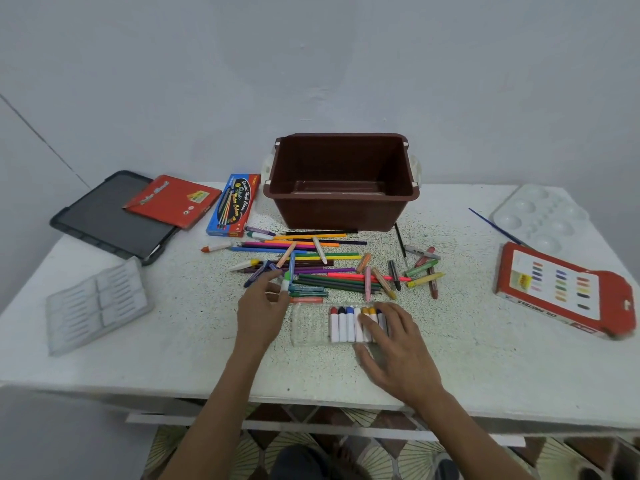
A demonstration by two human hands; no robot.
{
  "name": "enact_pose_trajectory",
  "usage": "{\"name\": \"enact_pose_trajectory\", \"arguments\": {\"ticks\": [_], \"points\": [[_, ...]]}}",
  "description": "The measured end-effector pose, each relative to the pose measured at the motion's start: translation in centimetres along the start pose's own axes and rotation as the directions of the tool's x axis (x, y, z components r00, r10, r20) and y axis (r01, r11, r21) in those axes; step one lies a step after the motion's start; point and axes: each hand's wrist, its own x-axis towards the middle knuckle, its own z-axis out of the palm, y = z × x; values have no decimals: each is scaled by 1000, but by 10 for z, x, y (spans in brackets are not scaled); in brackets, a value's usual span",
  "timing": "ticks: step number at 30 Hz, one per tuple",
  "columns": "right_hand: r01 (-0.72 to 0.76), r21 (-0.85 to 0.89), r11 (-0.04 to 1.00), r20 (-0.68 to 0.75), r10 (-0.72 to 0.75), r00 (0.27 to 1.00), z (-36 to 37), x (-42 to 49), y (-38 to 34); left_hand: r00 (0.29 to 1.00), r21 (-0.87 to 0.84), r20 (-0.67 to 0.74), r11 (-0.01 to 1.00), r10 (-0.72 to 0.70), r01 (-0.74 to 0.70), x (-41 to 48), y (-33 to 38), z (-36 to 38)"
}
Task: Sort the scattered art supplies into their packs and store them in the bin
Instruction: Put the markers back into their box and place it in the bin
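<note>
Glossy brown plastic bin (341, 202) at the table's (485, 358) far edge — speckled, rough top; clear plastic tray (308, 325), matt red cardboard box (561, 292) — right edge.

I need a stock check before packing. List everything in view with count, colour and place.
bin: one, brown, table's far centre, nothing visible inside
clear tray: one, near centre, holding white markers
loose pencils and crayons: many, mixed colours, before the bin
blue box: one, left of bin
red pack: one, on black tablet
grey insert tray: one, near left
palette: one, white, far right
pastel box: one, red, right
left hand: pinching green-capped marker
right hand: on the markers
</note>
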Motion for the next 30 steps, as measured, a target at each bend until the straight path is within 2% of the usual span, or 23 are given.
{"name": "enact_pose_trajectory", "arguments": {"ticks": [3, 8, 11, 19, 23, 27, 30], "points": [[-3, 1, 1000, 1, 3, 1000, 0, 0, -1, 996, -85, 88, 996, 26, -18, -6, 7, 5], [-4, 4, 1000, -7, 4, 1000, -1, 0, -1, 971, -86, 231, 995, 60, -41, -17, 10, 16], [-8, 5, 1000, -4, 8, 1000, -1, 0, -1, 958, -54, 282, 998, 58, -44, -22, 7, 22], [-16, 3, 1000, 11, 16, 1000, -1, 0, -1, 926, 84, 347, 978, 150, -190, -29, 5, 26], [-14, 3, 1000, 13, 14, 1000, -1, 0, 0, 902, 192, 357, 926, 241, -324, -29, 1, 24], [-12, 7, 1000, 8, 12, 1000, 0, 0, 0, 881, 342, 357, 834, 310, -433, -27, -13, 26], [-15, 9, 1000, 12, 14, 1000, 0, 0, 0, 854, 370, 354, 781, 382, -502, -29, -19, 28]]}}
